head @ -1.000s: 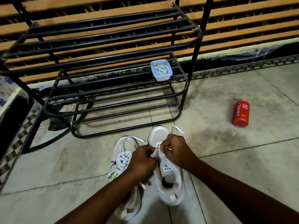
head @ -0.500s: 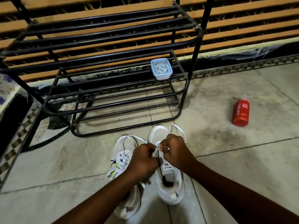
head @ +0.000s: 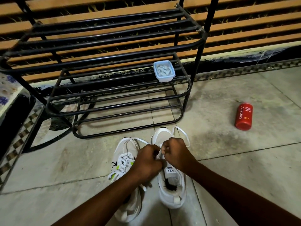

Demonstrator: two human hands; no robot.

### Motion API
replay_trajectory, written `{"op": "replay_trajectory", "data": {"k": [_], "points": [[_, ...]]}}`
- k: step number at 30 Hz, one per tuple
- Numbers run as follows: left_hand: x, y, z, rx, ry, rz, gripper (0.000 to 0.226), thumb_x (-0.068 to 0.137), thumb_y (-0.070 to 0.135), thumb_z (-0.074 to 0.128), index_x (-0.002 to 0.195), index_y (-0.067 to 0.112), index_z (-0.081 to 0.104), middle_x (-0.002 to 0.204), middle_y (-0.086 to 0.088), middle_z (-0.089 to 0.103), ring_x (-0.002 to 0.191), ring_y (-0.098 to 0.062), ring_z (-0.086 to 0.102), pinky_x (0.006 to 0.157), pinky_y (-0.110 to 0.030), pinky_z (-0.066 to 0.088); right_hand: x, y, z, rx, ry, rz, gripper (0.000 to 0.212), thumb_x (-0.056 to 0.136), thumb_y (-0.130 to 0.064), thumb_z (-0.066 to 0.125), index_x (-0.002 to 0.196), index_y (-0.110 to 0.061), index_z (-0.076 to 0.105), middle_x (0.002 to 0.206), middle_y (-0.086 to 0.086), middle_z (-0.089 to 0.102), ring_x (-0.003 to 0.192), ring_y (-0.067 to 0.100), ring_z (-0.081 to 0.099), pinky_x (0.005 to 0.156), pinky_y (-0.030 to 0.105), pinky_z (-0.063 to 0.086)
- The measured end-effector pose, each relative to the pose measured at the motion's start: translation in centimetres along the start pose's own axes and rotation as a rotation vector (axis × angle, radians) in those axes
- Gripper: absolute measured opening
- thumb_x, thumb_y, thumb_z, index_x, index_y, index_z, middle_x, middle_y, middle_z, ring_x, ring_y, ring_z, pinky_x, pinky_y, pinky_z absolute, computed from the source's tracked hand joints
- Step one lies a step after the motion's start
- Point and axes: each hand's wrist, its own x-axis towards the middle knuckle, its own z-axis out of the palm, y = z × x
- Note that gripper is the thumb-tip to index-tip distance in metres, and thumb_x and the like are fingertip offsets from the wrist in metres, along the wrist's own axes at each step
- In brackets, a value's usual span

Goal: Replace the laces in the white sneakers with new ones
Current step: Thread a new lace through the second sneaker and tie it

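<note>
Both fists drew closer; L hand & R hand pinching lace over right sneaker

Two sneakers are set side by side on the floor, the left sneaker beside the right sneaker. Behind them a rack is placed. On its middle shelf, at the right end, a tub is kept, apparently with laces inside. A bottle is laid on the floor to the right.
</note>
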Motion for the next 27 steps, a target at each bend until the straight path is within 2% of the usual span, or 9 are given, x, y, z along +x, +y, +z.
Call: {"op": "replay_trajectory", "data": {"k": [4, 7, 10, 12, 14, 18, 22, 25, 27], "points": [[0.2, 0.0, -0.2, -0.086, 0.011, -0.106, 0.037, 0.055, 0.026, 0.064, 0.089, 0.015, 0.074, 0.078, -0.004, 0.072, 0.067, -0.018, 0.065, 0.067, -0.037, 0.057, -0.2, 0.6, -0.1, 0.138, 0.067, -0.051, 0.021, 0.072, 0.010, 0.056, 0.071, -0.007, 0.069, 0.068, 0.000, 0.071, 0.070, 0.018, 0.069, 0.073, 0.039, 0.056], [0.7, -0.4, -0.1, -0.219, 0.032, -0.184, 0.016, 0.076, 0.012, 0.064, 0.088, 0.009, 0.074, 0.069, -0.006, 0.068, 0.058, -0.020, 0.063, 0.058, -0.038, 0.058, -0.2, 1.0, 0.0, 0.248, 0.108, 0.040, 0.026, 0.071, 0.012, 0.061, 0.075, -0.013, 0.070, 0.065, -0.003, 0.071, 0.067, 0.009, 0.069, 0.071, 0.034, 0.059], [1.4, -0.8, 0.2, -0.152, 0.088, -0.136, 0.021, 0.092, 0.003, 0.054, 0.090, 0.009, 0.074, 0.078, -0.009, 0.074, 0.065, -0.021, 0.070, 0.059, -0.029, 0.058, -0.3, 1.4, 0.1, 0.313, 0.105, 0.062, 0.026, 0.070, 0.012, 0.071, 0.075, -0.013, 0.070, 0.068, -0.005, 0.072, 0.067, 0.009, 0.070, 0.069, 0.029, 0.060], [1.5, -0.7, 0.4, -0.048, 0.134, -0.095, 0.021, 0.093, 0.002, 0.056, 0.086, 0.010, 0.074, 0.083, -0.007, 0.076, 0.075, -0.019, 0.072, 0.058, -0.015, 0.052, -0.3, 1.6, 0.1, 0.329, 0.103, 0.066, 0.024, 0.070, 0.010, 0.076, 0.075, -0.013, 0.071, 0.068, -0.007, 0.072, 0.067, 0.009, 0.070, 0.066, 0.026, 0.058], [1.9, -0.8, 0.7, -0.006, 0.146, -0.074, 0.020, 0.088, -0.005, 0.060, 0.080, 0.009, 0.072, 0.083, -0.006, 0.075, 0.075, -0.018, 0.071, 0.053, -0.012, 0.048, -0.4, 1.6, 0.0, 0.326, 0.105, 0.049, 0.022, 0.072, 0.008, 0.076, 0.076, -0.013, 0.072, 0.068, -0.007, 0.072, 0.067, 0.007, 0.070, 0.067, 0.023, 0.057], [2.6, -0.8, 0.8, 0.058, 0.111, -0.022, 0.018, 0.081, -0.006, 0.059, 0.077, 0.010, 0.066, 0.077, -0.005, 0.072, 0.068, -0.015, 0.068, 0.059, -0.029, 0.057, -1.3, 1.5, -0.4, 0.293, 0.150, -0.032, 0.020, 0.074, 0.005, 0.077, 0.084, -0.011, 0.074, 0.075, -0.006, 0.074, 0.074, 0.005, 0.071, 0.074, 0.026, 0.057], [3.1, -1.5, 0.8, 0.033, 0.100, -0.035, 0.015, 0.080, -0.004, 0.051, 0.082, 0.010, 0.058, 0.081, -0.018, 0.067, 0.064, -0.030, 0.064, 0.056, -0.042, 0.056, -3.7, 1.6, -0.5, 0.116, 0.294, -0.134, 0.032, 0.068, -0.017, 0.081, 0.097, -0.025, 0.069, 0.102, -0.002, 0.064, 0.098, 0.020, 0.064, 0.078, 0.039, 0.050], [3.5, -1.9, 0.6, -0.030, 0.094, -0.061, 0.017, 0.077, -0.007, 0.046, 0.085, 0.006, 0.054, 0.085, -0.028, 0.064, 0.065, -0.031, 0.059, 0.062, -0.057, 0.058, -5.5, 2.4, -0.1, -0.036, 0.131, -0.094, 0.046, 0.067, -0.034, 0.076, 0.113, -0.028, 0.069, 0.116, -0.002, 0.055, 0.113, 0.022, 0.056, 0.087, 0.042, 0.044], [3.5, -1.7, 0.4, -0.017, 0.078, -0.060, 0.016, 0.077, -0.005, 0.045, 0.083, 0.008, 0.050, 0.084, -0.029, 0.063, 0.069, -0.027, 0.057, 0.065, -0.060, 0.058, -6.1, 2.8, 0.3, -0.052, 0.062, -0.067, 0.058, 0.070, -0.031, 0.075, 0.127, -0.024, 0.064, 0.126, 0.000, 0.051, 0.122, 0.022, 0.052, 0.093, 0.043, 0.043]]}}
